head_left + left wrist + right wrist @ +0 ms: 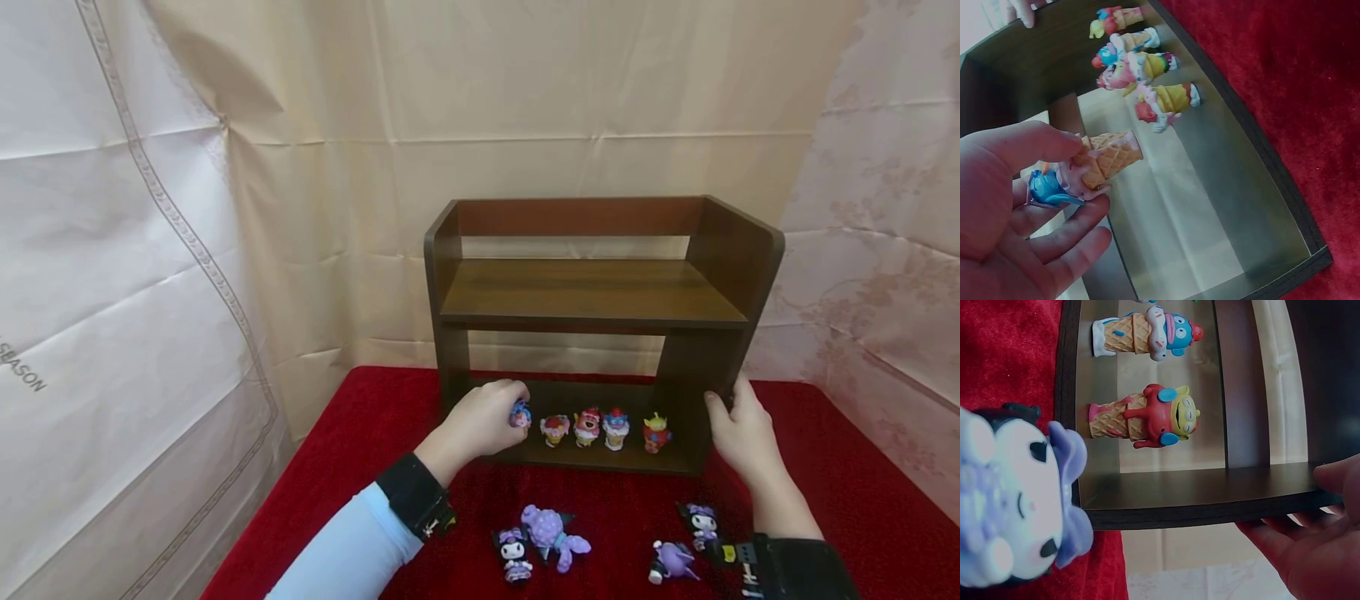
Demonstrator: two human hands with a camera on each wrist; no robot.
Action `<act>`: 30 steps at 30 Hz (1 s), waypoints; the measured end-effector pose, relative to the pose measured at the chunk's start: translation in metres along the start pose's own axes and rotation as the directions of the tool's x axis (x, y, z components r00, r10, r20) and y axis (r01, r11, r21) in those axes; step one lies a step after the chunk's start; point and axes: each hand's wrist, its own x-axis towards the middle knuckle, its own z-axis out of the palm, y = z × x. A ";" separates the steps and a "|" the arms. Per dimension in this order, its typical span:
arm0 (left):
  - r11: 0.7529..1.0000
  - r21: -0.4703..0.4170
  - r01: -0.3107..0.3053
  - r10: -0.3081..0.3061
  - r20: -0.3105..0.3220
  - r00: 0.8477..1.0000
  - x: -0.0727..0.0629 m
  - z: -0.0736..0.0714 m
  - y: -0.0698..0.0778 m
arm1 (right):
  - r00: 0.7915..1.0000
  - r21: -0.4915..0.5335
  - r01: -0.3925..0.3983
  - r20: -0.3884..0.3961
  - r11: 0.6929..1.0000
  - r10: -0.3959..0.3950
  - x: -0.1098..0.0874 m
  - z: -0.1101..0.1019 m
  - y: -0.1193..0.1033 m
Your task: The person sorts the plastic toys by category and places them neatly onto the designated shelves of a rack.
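Observation:
My left hand (pixel 480 421) pinches a small ice-cream-cone figurine (pixel 1107 162) with a blue character on top, at the left end of the lower shelf. In the left wrist view its waffle base hangs free of the fingertips, apart from the other figurines. A brown wooden shelf unit (pixel 592 292) stands on the red cloth. My right hand (pixel 746 429) grips its right side panel, thumb on the inner face and fingers outside. On the lower board stand a pink-topped cone figurine (pixel 554 429), a red one (pixel 587 427), a blue one (pixel 616 428) and a green-headed one (pixel 656 432).
In front of the unit on the red cloth (pixel 600 500) lie two black-and-white dolls (pixel 515 554) (pixel 702 525), a purple curly figure (pixel 551 533) and a smaller purple figure (pixel 675 560). A beige curtain (pixel 525 83) hangs behind.

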 end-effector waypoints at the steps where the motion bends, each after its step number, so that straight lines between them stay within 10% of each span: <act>1: 1.000 0.010 -0.002 0.001 0.004 1.000 0.001 0.002 -0.001 | 1.000 0.000 0.001 0.000 1.000 -0.001 0.000 0.000 0.000; 30: 0.986 0.124 0.112 -0.134 0.182 0.974 0.027 0.041 -0.008 | 1.000 0.007 0.010 0.017 1.000 -0.010 0.001 -0.001 0.002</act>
